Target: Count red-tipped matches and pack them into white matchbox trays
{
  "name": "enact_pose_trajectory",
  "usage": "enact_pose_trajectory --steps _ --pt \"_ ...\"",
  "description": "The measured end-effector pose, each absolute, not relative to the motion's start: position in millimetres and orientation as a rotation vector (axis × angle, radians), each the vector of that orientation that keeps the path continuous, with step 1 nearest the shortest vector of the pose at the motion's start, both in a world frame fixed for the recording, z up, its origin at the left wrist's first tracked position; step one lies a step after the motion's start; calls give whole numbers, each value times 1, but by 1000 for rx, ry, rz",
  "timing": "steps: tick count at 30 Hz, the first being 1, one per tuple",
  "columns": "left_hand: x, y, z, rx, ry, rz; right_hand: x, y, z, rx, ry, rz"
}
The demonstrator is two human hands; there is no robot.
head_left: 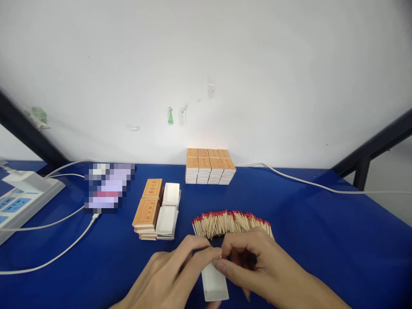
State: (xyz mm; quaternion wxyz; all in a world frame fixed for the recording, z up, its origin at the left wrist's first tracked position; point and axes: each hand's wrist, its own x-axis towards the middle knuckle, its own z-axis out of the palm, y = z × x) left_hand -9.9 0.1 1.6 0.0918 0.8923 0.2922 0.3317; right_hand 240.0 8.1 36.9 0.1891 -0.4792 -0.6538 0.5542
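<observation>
left hand [167, 277] curled its grip round white tray [215, 283], right hand [272, 257] touched its end, grip unclear, orange matchboxes [146, 213] bore red Chinese characters

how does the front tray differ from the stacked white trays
The front tray is single; the stacked trays form two piles, one behind the other.
Fingers cover the far end of the front tray; none touch the stacked trays.
The front tray is nearer the person than the matches; the stacked trays stand beside orange boxes.
All the trays are white and shallow.
</observation>
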Motion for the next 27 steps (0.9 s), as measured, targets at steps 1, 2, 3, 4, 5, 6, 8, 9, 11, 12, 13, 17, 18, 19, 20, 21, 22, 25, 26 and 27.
enact_pose_trajectory --steps 1,2,3,4,5,6,8,9,11,12,13,17,18,19,20,21,22,25,26,27 --pt "-10 0 1 2653 866 990 240 8 36 -1357 -1864 1528" --pt "-9 0 1 2660 867 990 240 8 36 -1362 -1895 1481" --pt "-9 0 1 2668 877 975 241 8 35 -1364 -1927 1421" --pt "-8 0 1 2675 886 956 241 8 34 -1361 -1957 1358" --pt "-8 0 1 2682 884 938 242 8 34 -1349 -1984 1300" --pt "-7 1 0 2684 882 912 243 8 33 -1330 -2003 1251" --pt "-5 2 -1 2687 857 866 245 9 31 -1274 -2022 1167" --pt "-5 3 -2 2692 829 862 246 9 30 -1243 -2025 1118" --pt "-3 3 -5 2713 765 862 248 11 28 -1184 -2039 957" --pt "-3 3 -7 2731 739 865 248 12 27 -1154 -2052 836" --pt "-2 3 -9 2757 725 862 248 14 26 -1125 -2066 702" --pt "-3 0 -16 2844 753 787 244 19 25 -1035 -2103 306" --pt "-3 -1 -18 2851 757 775 243 20 24 -1026 -2105 265" --pt "-4 -1 -19 2852 762 769 243 21 24 -1018 -2106 239" --pt "-4 -1 -21 2854 765 760 242 21 23 -1011 -2107 220" --pt "-5 -1 -22 2857 772 750 241 21 23 -1005 -2111 210" --pt "-5 -1 -23 2861 773 749 241 21 22 -1000 -2116 206" --pt "-5 0 -22 2860 758 792 241 21 19 -989 -2135 219" --pt "-5 0 -21 2851 751 815 241 22 19 -986 -2138 225" --pt "-6 1 -20 2841 746 845 241 22 19 -985 -2139 230"
